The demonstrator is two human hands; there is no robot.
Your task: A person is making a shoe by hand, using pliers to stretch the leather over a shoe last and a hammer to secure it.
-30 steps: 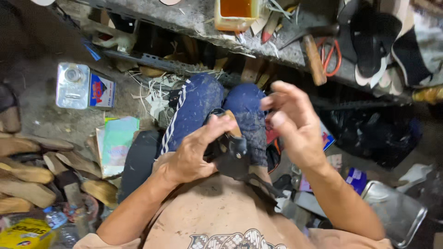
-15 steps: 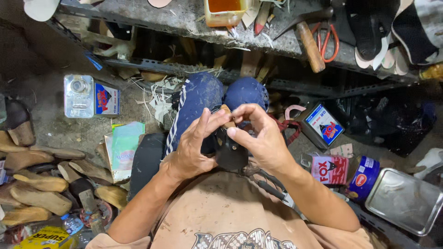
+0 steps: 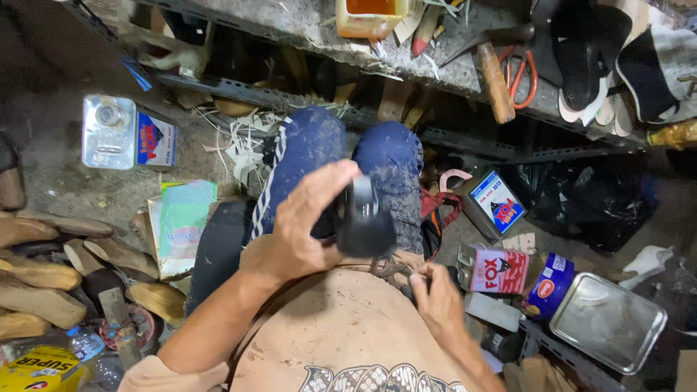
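Black shoe piece (image 3: 365,221) sits above the person's lap, in front of the blue-trousered knees (image 3: 348,156), wrapped by the left hand (image 3: 305,225), whose fingers curl tightly around its left side. Right hand (image 3: 435,297) is lower, beside the hip, fingers closed on a small dark object too hidden to identify.

Floor left: silver rectangular tin (image 3: 109,132) w/ red-blue label; green booklet (image 3: 183,221) nearby; yellow pack (image 3: 40,368) at bottom corner. Right: blue-white tin (image 3: 495,203), red-white tin (image 3: 499,271), round blue can (image 3: 546,286) beside it.
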